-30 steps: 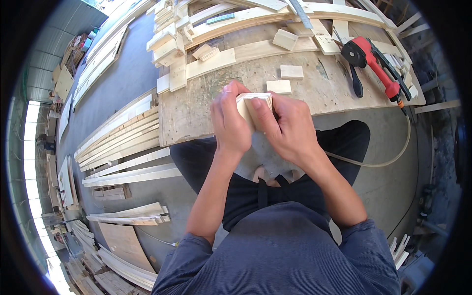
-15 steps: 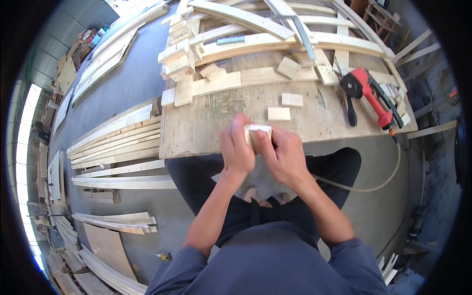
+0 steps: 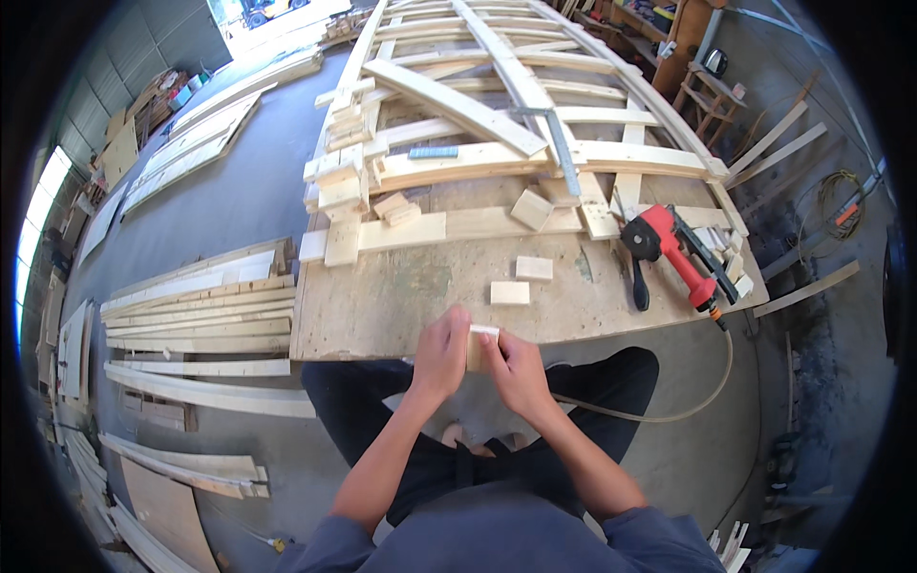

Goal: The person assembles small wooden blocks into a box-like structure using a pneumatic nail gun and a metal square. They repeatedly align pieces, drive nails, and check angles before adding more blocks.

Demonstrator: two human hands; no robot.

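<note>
You grip a small wood block (image 3: pixel 475 346) between both hands, left hand (image 3: pixel 441 355) and right hand (image 3: pixel 514 368), fingers closed on it, at the worktop's (image 3: pixel 382 306) 6 o'clock edge. It looks mid-handling; any placing calls for a steady hold.

One head-worn fisheye looks steeply down onto the workbench (image 3: pixel 401 296).
</note>
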